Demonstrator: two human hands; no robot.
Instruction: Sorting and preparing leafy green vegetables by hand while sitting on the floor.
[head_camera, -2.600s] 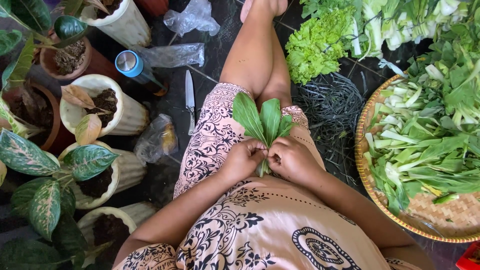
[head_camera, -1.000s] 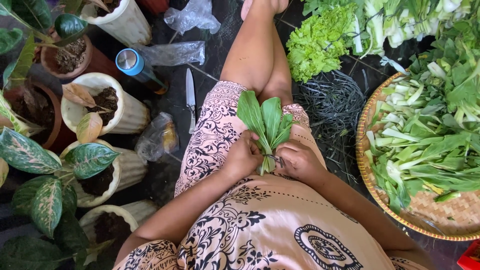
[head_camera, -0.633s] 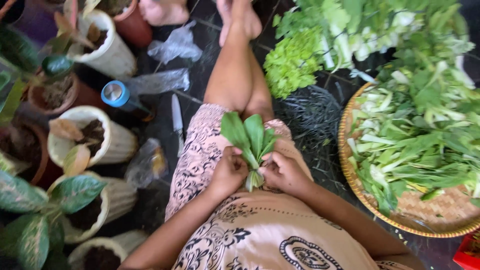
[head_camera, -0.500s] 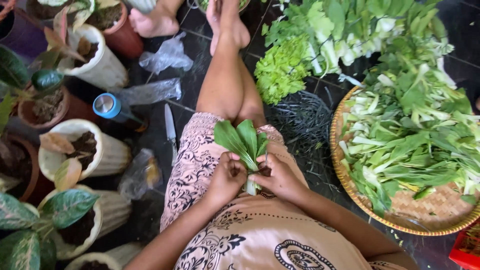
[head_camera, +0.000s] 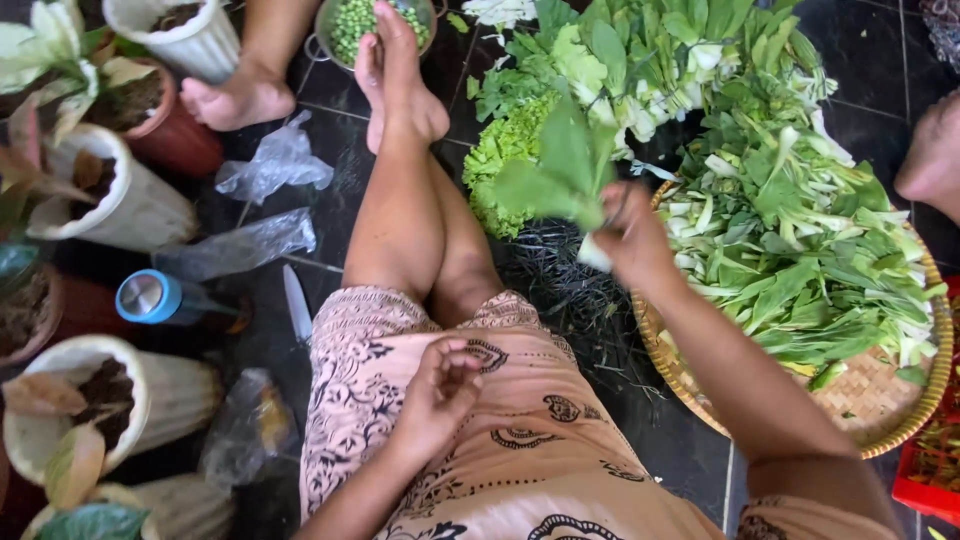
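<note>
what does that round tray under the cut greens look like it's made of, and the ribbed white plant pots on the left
The round tray looks like woven bamboo or cane: tan strips in a basket weave, matte, with a bound rim. The ribbed white pots look like glazed ceramic or moulded plastic; their smooth fluted walls leave it open.

Soft daylight, slight motion blur

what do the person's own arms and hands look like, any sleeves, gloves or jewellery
Both arms are bare down to the wrists, with no sleeves showing. The left hand and the right hand wear no gloves, and no rings, bracelets or watch can be seen. The only clothing in view is a pale pinkish garment with dark swirling paisley print over the lap.
</note>
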